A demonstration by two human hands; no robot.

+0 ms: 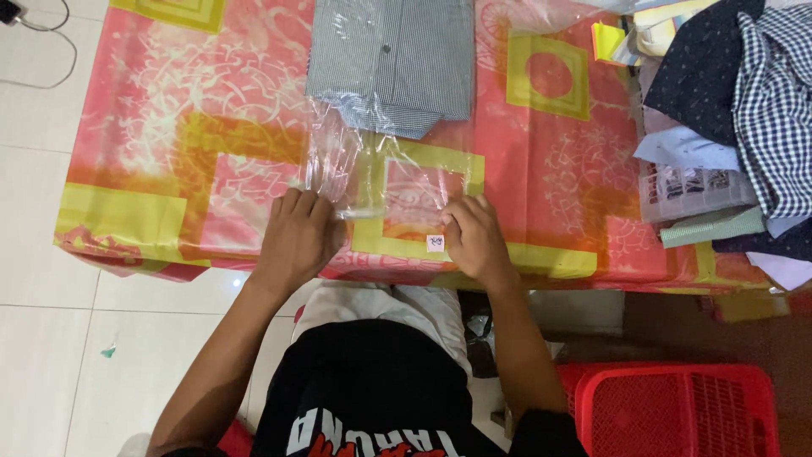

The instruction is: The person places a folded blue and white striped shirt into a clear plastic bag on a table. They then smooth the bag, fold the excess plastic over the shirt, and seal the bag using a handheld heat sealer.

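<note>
Left hand (298,237) lies flat, fingers extended, pressing the crinkled clear plastic bag (385,182). Right hand (474,239), curled, pinches the bag's edge. A folded striped shirt (393,59) sits inside on the glossy patterned tablecloth (169,127).

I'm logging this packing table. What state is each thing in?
Striped shirt: folded, partly inside the bag.
Clear plastic bag: flat, open end toward the person.
Left hand: pressed on the bag's edge.
Right hand: fingers curled at the bag's edge.
Clothes pile: loosely heaped.
Red basket: upright on the floor.
</note>
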